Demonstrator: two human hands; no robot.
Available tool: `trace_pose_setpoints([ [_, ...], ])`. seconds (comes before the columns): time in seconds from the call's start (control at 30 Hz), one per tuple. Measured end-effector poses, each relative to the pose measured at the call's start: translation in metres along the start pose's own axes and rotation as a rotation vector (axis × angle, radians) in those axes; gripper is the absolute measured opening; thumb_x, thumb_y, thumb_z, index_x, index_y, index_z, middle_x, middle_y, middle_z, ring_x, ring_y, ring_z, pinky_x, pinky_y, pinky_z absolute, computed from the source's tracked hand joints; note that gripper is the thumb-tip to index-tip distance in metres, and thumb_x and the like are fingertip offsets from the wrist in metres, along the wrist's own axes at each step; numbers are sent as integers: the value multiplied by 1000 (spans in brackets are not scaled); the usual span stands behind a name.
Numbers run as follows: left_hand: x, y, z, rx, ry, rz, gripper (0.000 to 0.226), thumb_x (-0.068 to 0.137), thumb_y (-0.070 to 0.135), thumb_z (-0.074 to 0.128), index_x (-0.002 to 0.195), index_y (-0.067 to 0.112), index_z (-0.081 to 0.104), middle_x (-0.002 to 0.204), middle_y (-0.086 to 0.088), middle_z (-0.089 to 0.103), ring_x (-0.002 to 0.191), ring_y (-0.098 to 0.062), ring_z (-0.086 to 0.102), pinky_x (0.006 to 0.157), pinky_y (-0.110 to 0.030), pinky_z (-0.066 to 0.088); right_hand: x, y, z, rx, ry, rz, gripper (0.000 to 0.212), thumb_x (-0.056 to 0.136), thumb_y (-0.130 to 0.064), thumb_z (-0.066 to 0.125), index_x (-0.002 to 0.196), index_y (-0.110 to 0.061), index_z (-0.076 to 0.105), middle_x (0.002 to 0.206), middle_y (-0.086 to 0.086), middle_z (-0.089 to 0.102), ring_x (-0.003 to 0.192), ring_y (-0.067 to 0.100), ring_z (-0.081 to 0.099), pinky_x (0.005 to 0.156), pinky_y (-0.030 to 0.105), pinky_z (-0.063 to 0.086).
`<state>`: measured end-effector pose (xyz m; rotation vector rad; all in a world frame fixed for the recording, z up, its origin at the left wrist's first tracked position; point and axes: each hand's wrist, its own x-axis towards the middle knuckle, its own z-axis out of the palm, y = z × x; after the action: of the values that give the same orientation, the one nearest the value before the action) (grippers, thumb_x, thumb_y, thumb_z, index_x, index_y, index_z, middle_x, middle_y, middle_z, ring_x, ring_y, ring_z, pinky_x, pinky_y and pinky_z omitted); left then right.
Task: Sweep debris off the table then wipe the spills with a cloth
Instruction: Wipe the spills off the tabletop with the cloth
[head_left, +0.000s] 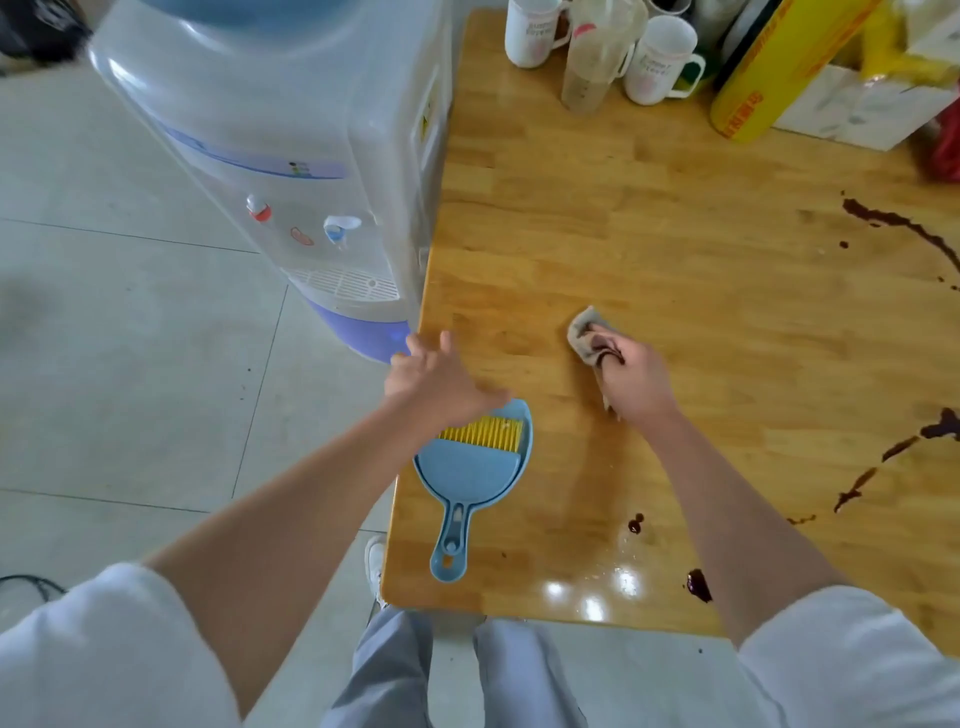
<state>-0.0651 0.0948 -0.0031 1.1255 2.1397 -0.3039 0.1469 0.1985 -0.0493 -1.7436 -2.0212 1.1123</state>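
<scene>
The right hand has its fingers curled tight round a bunched grey cloth, already stained dark, and presses it onto the wooden table; most of the cloth pokes out ahead of the knuckles and a corner trails back under the wrist. The left hand lies flat near the table's edge with its fingers straight and spread, holding nothing. Just behind that hand, partly under the wrist, a blue dustpan rests on the table with a yellow-bristled brush set in it, so sweeping looks finished; no loose debris shows on the wood, though small crumbs would be hard to make out. Wiping appears to be only partly done. The wood round the cloth looks clean, but dark spills remain: a long streak well off to the right of the right hand and ahead of it, a run of blotches off to the right beside the forearm, and two small drops back near the elbow. Far ahead of both hands stand mugs and a yellow roll, clear of the mess, while a water dispenser stands to the left of the left hand, off the table
</scene>
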Motion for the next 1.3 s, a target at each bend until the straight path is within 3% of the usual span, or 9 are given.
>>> trace_pose_setpoints([
  [0.13, -29, 30, 28, 87, -148, -103, 148, 50, 97, 55, 152, 26, -26, 161, -21, -12, 141, -49, 23, 100, -54, 46, -19, -1, -2, 64, -14, 53, 40, 92, -3, 44, 90, -34, 70, 138, -11, 60, 95, -2, 66, 70, 13, 45],
  [0.2, -35, 37, 40, 78, -178, -139, 151, 51, 90, 64, 148, 28, -33, 159, -18, -26, 142, -54, 10, 102, -66, 39, -23, -3, -1, 108, -1, 83, 45, 93, -4, 43, 80, -42, 64, 138, -11, 59, 61, -8, 61, 47, 10, 40],
  [0.3, -37, 43, 51, 94, -143, -164, 148, 56, 81, 71, 149, 28, -32, 159, -17, -26, 142, -56, 5, 104, -73, 29, -29, 0, -5, 142, -31, 93, 46, 93, -4, 43, 78, -44, 62, 139, -12, 58, 49, -2, 57, 40, 13, 39],
  [0.5, 2, 55, 5, 56, -25, -155, 143, 57, 80, 70, 152, 30, -24, 162, -15, -13, 141, -50, 14, 105, -68, 31, -29, -2, -4, 162, -9, 40, 40, 93, -5, 42, 95, -32, 71, 136, -9, 61, 114, 13, 61, 77, 15, 43],
  [0.7, 83, 79, -66, 79, 95, -113, 140, 58, 87, 63, 156, 24, -15, 162, -22, -5, 141, -53, 17, 109, -58, 31, 2, -13, -9, 233, 41, 24, 46, 93, -7, 38, 121, -27, 68, 122, -3, 68, 72, 19, 70, 58, 41, 60],
  [0.77, 103, 89, -80, 85, 130, -89, 139, 57, 86, 63, 156, 24, -11, 162, -23, 0, 140, -52, 19, 108, -57, 32, 6, -12, -5, 222, 43, 0, 44, 93, -4, 40, 120, -24, 69, 122, -2, 68, 81, 21, 70, 71, 43, 60],
  [0.83, 125, 102, -93, 62, 150, -62, 140, 55, 85, 66, 155, 25, -12, 161, -24, -3, 142, -51, 16, 110, -58, 30, 7, -6, 0, 187, 55, -43, 43, 92, -1, 42, 118, -21, 70, 129, -8, 62, 111, 13, 62, 96, 30, 51],
  [0.93, 150, 116, -112, 30, 158, -54, 141, 57, 84, 68, 156, 26, -15, 162, -22, -8, 146, -47, 12, 114, -58, 25, 5, 0, 3, 185, 65, -82, 44, 91, 1, 43, 116, -22, 71, 125, -19, 58, 116, -2, 52, 93, 2, 36],
  [1.3, 172, 114, -128, -129, 277, 128, 140, 53, 99, 48, 156, 28, -13, 162, -21, -13, 148, -48, -3, 119, -59, 7, 14, 7, 7, 146, 65, -83, 34, 97, -17, 52, 128, -28, 63, 134, -15, 60, 121, 3, 54, 88, 3, 39],
])
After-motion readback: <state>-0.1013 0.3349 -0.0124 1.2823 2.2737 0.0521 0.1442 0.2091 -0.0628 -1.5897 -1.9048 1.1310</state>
